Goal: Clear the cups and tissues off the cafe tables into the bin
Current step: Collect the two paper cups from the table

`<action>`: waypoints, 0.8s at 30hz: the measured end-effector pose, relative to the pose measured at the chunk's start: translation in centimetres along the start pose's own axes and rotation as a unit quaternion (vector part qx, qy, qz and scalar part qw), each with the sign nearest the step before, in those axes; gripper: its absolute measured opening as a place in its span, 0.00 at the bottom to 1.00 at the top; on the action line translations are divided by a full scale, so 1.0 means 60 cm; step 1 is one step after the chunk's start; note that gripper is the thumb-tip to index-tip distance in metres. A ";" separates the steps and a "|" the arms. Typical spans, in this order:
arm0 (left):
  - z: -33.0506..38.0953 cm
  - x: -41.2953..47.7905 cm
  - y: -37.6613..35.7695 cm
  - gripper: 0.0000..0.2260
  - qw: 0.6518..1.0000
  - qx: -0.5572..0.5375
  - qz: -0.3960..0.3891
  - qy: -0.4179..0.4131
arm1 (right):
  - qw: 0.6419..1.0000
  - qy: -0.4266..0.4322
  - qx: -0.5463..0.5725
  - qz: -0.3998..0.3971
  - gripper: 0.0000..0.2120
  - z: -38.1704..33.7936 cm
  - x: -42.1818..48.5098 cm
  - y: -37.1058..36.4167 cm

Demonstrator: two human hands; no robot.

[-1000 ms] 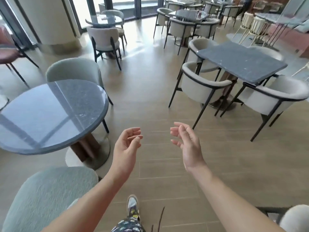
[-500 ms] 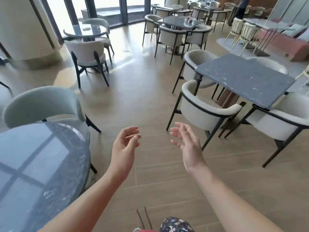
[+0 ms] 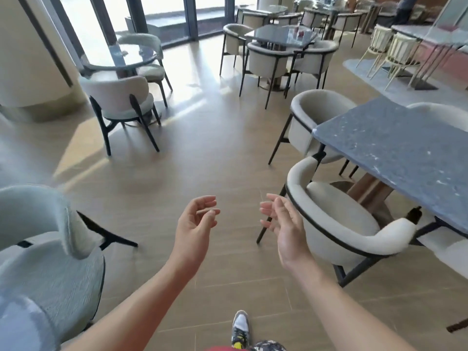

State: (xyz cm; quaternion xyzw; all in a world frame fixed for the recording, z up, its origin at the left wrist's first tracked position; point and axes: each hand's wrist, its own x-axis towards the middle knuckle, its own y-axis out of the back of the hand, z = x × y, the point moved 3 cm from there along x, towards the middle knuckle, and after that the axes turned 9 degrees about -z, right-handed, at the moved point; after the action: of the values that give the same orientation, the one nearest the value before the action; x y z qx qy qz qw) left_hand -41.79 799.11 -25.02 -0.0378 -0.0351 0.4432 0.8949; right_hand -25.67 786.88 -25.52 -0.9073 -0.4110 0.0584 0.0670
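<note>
Fingers (image 3: 206, 207) of the left hand (image 3: 193, 230) are loosely curled and grip nothing; those of the right hand (image 3: 285, 228) are spread a little wider, also empty. Both palms face each other above the wood floor (image 3: 202, 158), consistent with a person walking between tables with the hands ready to pick up.

Landmark: the square table (image 3: 276, 35) far ahead. Left of it, by the window, stands a round table (image 3: 121, 57) under strong glare; a small dark mark on its top cannot be identified. On the square table itself sit pale, reddish-topped items (image 3: 300, 34), possibly cups, too blurred to confirm. This is judged the likeliest next stop. Nearer than it and to its right, the grey stone table (image 3: 395, 145) shows a bare top as far as visible, though its right part is cut off by the frame.

No bin is in view, and no tissues can be made out. Chairs (image 3: 331, 224) flank the walking line on both sides. One shoe (image 3: 240, 328) shows at the bottom edge.
</note>
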 end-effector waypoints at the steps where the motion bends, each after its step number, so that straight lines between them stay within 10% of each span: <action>1: 0.004 0.049 -0.009 0.12 1.000 0.002 0.002 -0.005 | 1.000 0.003 -0.003 -0.006 0.20 -0.011 0.054 0.003; 24: -0.008 1.096 -0.006 0.12 1.000 -0.003 -0.025 -0.008 | 1.000 0.013 -0.015 0.021 0.20 -0.068 1.079 -0.074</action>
State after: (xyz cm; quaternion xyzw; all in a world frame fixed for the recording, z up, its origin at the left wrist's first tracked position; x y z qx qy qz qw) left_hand -1.70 851.23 -23.53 -0.0361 -0.0446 0.4210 0.9052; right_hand 14.15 838.27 -24.02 -0.9172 -0.3920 0.0422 0.0577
